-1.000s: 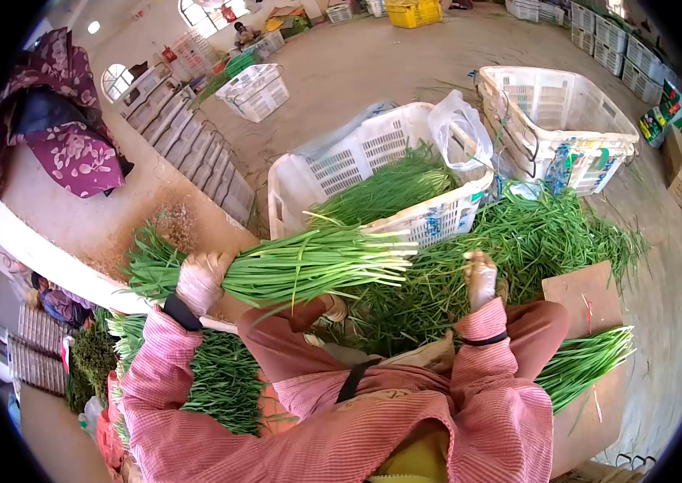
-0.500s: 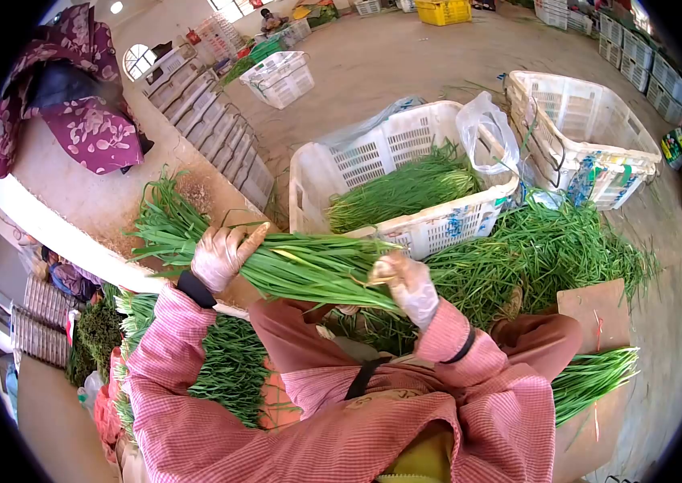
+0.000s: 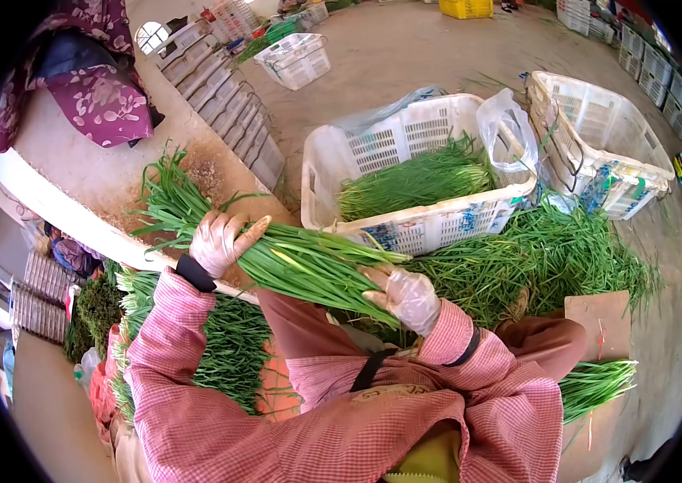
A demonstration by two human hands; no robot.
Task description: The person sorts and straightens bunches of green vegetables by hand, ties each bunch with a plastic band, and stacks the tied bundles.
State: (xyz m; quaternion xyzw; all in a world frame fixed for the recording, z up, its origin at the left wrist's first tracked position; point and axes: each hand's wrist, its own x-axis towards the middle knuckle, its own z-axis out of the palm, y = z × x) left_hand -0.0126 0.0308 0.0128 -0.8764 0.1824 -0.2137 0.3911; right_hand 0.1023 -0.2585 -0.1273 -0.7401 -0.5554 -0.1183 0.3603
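Roughly, reading the clock from the middle of your view, a purple floral cloth (image 3: 103,109) lies at ten o'clock on the pale ledge (image 3: 51,173), with stacked crates (image 3: 224,109) beyond it at eleven. Laid-out greens (image 3: 232,350) fill the space between seven and eight, beside your sleeve. Your left hand (image 3: 222,244), at nine, is clamped around the leafy bundle (image 3: 300,262), which slants from there down past the centre, above your bent leg (image 3: 300,330). At four, your right hand (image 3: 409,299) has its fingers partly curled against the bundle's right end; you cannot tell whether they are closed on it. The white crate (image 3: 417,229) sits at one, more greens (image 3: 421,177) inside, and the bundle overlaps its near edge in your view. A clear plastic bag (image 3: 506,133) drapes over that crate's right side at two, in the way of that corner. The second crate (image 3: 638,153) stands farther right, also at two. Loose greens (image 3: 550,258) heap up at three, and a tidy bunch (image 3: 594,390) rests on cardboard (image 3: 606,314) at four.
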